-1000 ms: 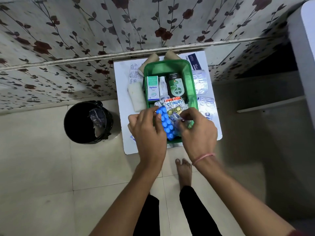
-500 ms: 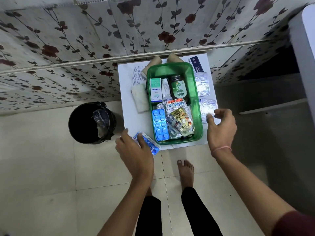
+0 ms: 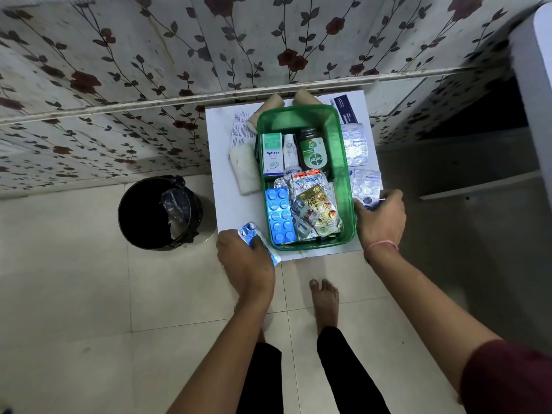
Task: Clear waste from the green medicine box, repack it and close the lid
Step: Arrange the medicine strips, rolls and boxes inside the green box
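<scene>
The green medicine box stands open on a white table. Inside are a white and green carton, a small white bottle, a dark green bottle, a blue blister strip and several foil strips. My left hand is at the table's front left corner, shut on a blue blister strip. My right hand rests at the box's right side on a silver blister strip; I cannot tell if it grips the strip. No lid is visible.
A black waste bin with a liner stands on the floor left of the table. Bandage rolls, a leaflet, another silver strip and a dark blue packet lie around the box. My bare foot is below the table.
Both hands left the box: my left hand carried a blue strip out to the front left corner, my right hand swung out to the silver strip on the right.
</scene>
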